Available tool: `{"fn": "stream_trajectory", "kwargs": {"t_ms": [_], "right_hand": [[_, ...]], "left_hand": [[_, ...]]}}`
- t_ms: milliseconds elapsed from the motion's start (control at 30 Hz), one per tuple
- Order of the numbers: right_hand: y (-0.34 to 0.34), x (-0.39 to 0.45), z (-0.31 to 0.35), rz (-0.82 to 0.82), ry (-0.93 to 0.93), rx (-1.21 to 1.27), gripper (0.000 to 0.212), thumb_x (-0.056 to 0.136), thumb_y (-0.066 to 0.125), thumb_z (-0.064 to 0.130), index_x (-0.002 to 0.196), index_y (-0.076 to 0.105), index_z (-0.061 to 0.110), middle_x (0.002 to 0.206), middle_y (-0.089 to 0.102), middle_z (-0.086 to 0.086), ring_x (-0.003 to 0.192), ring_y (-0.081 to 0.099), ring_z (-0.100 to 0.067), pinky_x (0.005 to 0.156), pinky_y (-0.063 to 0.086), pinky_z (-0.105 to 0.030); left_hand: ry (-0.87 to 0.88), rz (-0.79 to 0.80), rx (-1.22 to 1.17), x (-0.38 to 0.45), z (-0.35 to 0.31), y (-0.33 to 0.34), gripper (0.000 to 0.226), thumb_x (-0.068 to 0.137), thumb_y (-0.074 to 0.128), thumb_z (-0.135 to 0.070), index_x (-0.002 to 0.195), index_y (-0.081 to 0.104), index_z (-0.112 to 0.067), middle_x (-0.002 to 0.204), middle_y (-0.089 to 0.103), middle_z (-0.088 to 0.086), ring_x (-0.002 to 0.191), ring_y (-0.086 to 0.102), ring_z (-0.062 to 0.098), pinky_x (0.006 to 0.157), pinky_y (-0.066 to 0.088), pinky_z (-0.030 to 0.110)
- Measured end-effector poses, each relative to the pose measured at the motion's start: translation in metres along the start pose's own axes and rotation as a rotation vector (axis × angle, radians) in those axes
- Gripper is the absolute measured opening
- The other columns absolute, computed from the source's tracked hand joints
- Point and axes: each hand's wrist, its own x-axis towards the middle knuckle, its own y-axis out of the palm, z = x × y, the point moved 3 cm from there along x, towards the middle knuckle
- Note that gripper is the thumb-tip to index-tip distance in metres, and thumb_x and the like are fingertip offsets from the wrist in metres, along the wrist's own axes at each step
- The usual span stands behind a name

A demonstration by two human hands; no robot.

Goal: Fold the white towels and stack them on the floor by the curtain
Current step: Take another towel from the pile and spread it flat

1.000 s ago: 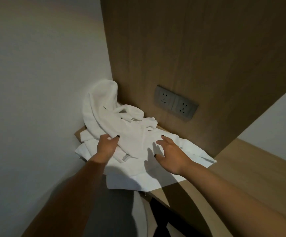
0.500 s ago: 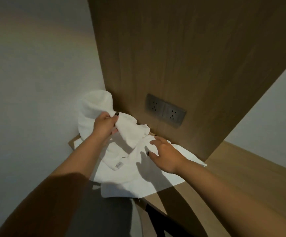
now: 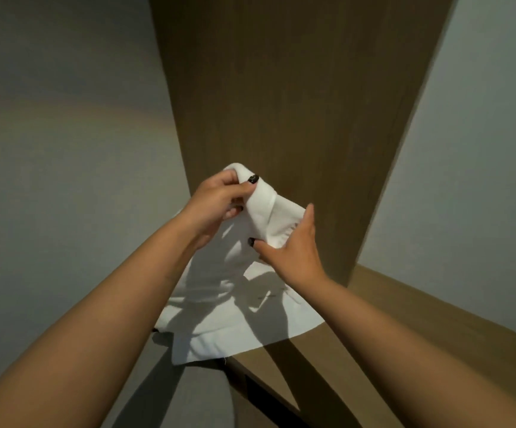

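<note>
Here I see my left hand [image 3: 219, 199] gripping a towel [image 3: 262, 211] corner raised upward; right hand [image 3: 293, 245], fingers straight, touches it, more towels [image 3: 250, 322] draped below on the wooden shelf [image 3: 405, 329].

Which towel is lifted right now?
The upper towel: the left hand grips its bunched edge and the right hand touches it. The other towel lies flat on the shelf.

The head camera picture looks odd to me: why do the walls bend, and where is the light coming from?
Head view: the wide-angle lens bows the wood panel and walls outward. Head view: light seems to come from behind and above, since both hands throw sharp shadows onto the white towel. Head view: the right hand looks slightly motion-blurred.
</note>
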Motion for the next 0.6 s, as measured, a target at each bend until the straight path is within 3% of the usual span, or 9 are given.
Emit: {"fn": "stream_trajectory", "kwargs": {"t_ms": [100, 167, 267, 400, 500, 600], "right_hand": [[-0.041, -0.014, -0.011, -0.068, 0.005, 0.023, 0.118, 0.070, 0.085, 0.041, 0.155, 0.005, 0.023, 0.155, 0.021, 0.000, 0.133, 0.038, -0.022, 0.092, 0.040, -0.026], [-0.068, -0.025, -0.022, -0.127, -0.041, 0.023, 0.091, 0.070, 0.084, 0.040, 0.144, 0.034, 0.022, 0.138, 0.044, -0.002, 0.119, 0.050, -0.018, 0.084, 0.041, -0.017], [-0.109, -0.043, -0.043, -0.191, 0.011, 0.036, 0.049, 0.083, 0.074, 0.036, 0.127, 0.056, 0.024, 0.108, 0.060, 0.006, 0.094, 0.054, -0.010, 0.075, 0.040, -0.022], [-0.169, -0.068, -0.076, -0.281, 0.081, -0.041, 0.023, 0.090, 0.063, 0.022, 0.112, 0.065, 0.018, 0.097, 0.066, 0.000, 0.089, 0.060, -0.018, 0.062, 0.038, -0.022], [-0.209, -0.090, -0.101, -0.312, 0.142, -0.157, 0.018, 0.089, 0.060, 0.020, 0.107, 0.065, 0.016, 0.089, 0.059, 0.003, 0.082, 0.056, -0.018, 0.054, 0.033, -0.021], [-0.250, -0.115, -0.122, -0.374, 0.194, -0.139, 0.018, 0.089, 0.059, 0.019, 0.105, 0.065, 0.013, 0.089, 0.061, -0.001, 0.081, 0.056, -0.020, 0.051, 0.033, -0.016]], "left_hand": [[-0.012, 0.133, -0.008, -0.023, -0.007, 0.056, 0.006, 0.094, 0.058, -0.009, 0.096, 0.064, -0.008, 0.083, 0.066, 0.006, 0.075, 0.062, 0.013, 0.075, 0.048, 0.025], [-0.031, 0.219, -0.013, -0.037, -0.006, 0.095, 0.007, 0.094, 0.058, -0.009, 0.093, 0.065, -0.010, 0.089, 0.068, 0.008, 0.081, 0.065, 0.017, 0.077, 0.051, 0.027], [-0.033, 0.258, -0.020, -0.054, -0.001, 0.145, 0.009, 0.095, 0.058, -0.011, 0.093, 0.066, -0.011, 0.093, 0.069, 0.009, 0.085, 0.066, 0.017, 0.074, 0.053, 0.023], [-0.060, 0.264, -0.015, -0.076, 0.013, 0.199, 0.011, 0.097, 0.057, -0.014, 0.097, 0.067, -0.014, 0.086, 0.070, 0.001, 0.079, 0.067, 0.013, 0.082, 0.051, 0.029], [-0.106, 0.269, 0.036, -0.091, 0.032, 0.231, 0.017, 0.096, 0.058, -0.013, 0.111, 0.065, -0.012, 0.098, 0.070, 0.005, 0.088, 0.068, 0.015, 0.085, 0.052, 0.032], [-0.156, 0.288, 0.094, -0.103, 0.051, 0.263, 0.025, 0.093, 0.063, -0.011, 0.117, 0.060, -0.014, 0.110, 0.070, 0.007, 0.093, 0.069, 0.016, 0.079, 0.054, 0.029]]}}
